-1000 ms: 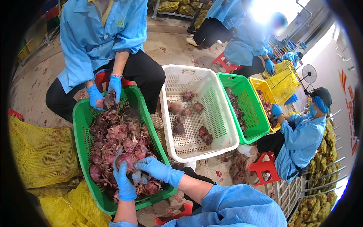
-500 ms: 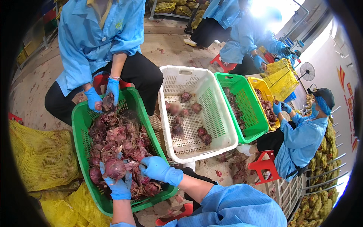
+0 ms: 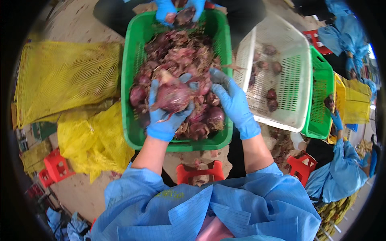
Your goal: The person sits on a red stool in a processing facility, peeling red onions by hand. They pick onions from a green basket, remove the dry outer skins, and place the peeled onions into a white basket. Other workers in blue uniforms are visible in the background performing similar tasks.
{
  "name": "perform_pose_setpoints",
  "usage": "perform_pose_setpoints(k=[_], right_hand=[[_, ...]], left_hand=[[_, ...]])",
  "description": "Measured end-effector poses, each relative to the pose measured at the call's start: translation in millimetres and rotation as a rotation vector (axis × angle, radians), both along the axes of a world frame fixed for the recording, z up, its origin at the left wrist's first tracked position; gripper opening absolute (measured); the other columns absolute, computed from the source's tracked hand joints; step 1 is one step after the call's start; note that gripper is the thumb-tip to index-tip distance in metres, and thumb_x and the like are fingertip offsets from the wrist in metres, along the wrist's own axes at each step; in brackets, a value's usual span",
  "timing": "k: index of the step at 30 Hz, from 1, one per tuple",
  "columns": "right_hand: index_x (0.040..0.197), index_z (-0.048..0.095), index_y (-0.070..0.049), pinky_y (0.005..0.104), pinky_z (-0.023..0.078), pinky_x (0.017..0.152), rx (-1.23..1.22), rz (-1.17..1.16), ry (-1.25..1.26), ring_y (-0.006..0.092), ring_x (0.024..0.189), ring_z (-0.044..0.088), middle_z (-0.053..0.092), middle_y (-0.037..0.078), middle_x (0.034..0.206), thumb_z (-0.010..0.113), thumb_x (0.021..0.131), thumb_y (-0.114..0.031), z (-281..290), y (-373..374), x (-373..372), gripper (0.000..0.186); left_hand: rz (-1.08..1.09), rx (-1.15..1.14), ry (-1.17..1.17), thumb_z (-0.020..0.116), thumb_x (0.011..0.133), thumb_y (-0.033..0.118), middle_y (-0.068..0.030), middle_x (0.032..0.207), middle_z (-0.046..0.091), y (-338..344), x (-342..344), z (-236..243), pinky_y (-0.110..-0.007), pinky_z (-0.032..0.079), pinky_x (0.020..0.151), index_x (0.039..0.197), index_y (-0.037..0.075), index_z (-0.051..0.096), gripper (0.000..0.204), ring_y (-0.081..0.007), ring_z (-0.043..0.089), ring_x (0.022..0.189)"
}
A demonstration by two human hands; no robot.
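A large red onion [image 3: 173, 97] with a pale, dry neck rests in my left hand [image 3: 165, 120], its blue-gloved fingers curled around it. A thin strip of skin hangs from its lower side. To the right, my right hand [image 3: 235, 106], also gloved in blue, is apart from the onion. Its fingers are bent, with a gap between thumb and forefinger. A strip of dry skin [image 3: 232, 66] shows just beyond those fingertips, slightly blurred. Both hands are over a green crate [image 3: 177, 147] filled with red onions [image 3: 215, 116] and loose skins [image 3: 183, 56].
Across the crate, a co-worker's gloved hands [image 3: 184, 15] hold a dark onion. On the right stand a white crate [image 3: 295, 76] with several onions and another green crate [image 3: 321, 80]. Yellow mesh sacks [image 3: 68, 80] lie left. A red stool [image 3: 200, 172] is below the crate.
My view has swung down and centred on the crate. My right hand has come away from the onion's neck toward the right. The onion stays in my left hand.
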State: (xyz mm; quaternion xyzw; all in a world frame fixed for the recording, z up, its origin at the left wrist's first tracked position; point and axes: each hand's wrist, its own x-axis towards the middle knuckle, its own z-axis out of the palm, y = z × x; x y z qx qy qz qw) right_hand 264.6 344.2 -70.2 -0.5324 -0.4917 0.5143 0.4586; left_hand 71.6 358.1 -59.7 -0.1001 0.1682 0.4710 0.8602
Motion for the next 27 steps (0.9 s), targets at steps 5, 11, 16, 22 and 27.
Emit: perform_pose_setpoints(k=[5,11,16,22,27], right_hand=[[0.133,0.037,-0.002,0.0370,0.037,0.098,0.234,0.227,-0.044,0.0254,0.119,0.046,0.041,0.014,0.136,0.062,0.084,-0.031,14.7,-1.9,-20.8,0.063],[0.117,0.057,-0.005,0.0340,0.045,0.089,0.067,0.104,-0.055,0.0232,0.100,0.059,0.061,0.016,0.110,0.052,0.091,-0.022,2.9,-7.1,-20.5,0.032],[0.096,0.062,0.003,0.0273,0.051,0.068,-0.141,-0.162,0.242,0.0169,0.080,0.064,0.067,0.012,0.092,0.042,0.095,-0.017,8.0,-2.5,-13.4,0.029],[0.100,0.059,0.006,0.0298,0.052,0.064,-0.246,-0.228,0.375,0.0225,0.070,0.065,0.065,0.018,0.093,0.036,0.095,-0.031,19.1,0.9,-3.7,0.044],[0.089,0.063,0.004,0.0267,0.049,0.054,-0.386,-0.075,0.008,0.0157,0.062,0.063,0.066,0.012,0.075,0.052,0.090,-0.035,14.7,-5.3,-14.0,0.041]], left_hand=[[-0.079,0.094,0.137,0.046,0.088,0.046,-0.0139,0.122,0.052,-13.5,-3.9,-17.3,-0.045,0.048,0.088,0.129,0.004,0.042,0.059,-0.0294,0.056,0.105],[-0.154,0.085,0.499,0.048,0.090,0.034,-0.0094,0.123,0.054,-28.3,19.5,-13.2,-0.041,0.040,0.098,0.124,0.008,0.049,0.043,-0.0251,0.052,0.113],[-0.153,0.092,0.337,0.051,0.086,0.040,-0.0134,0.118,0.055,-32.0,18.4,-27.3,-0.043,0.048,0.088,0.121,0.006,0.050,0.048,-0.0282,0.055,0.108],[-0.129,-0.015,0.070,0.053,0.084,0.045,-0.0173,0.118,0.054,-20.6,13.5,-23.6,-0.050,0.049,0.083,0.127,0.004,0.044,0.060,-0.0344,0.056,0.102],[0.040,-0.081,0.305,0.050,0.087,0.046,-0.0151,0.117,0.056,-18.4,13.6,-22.2,-0.047,0.047,0.087,0.128,0.007,0.045,0.057,-0.0296,0.056,0.104]])
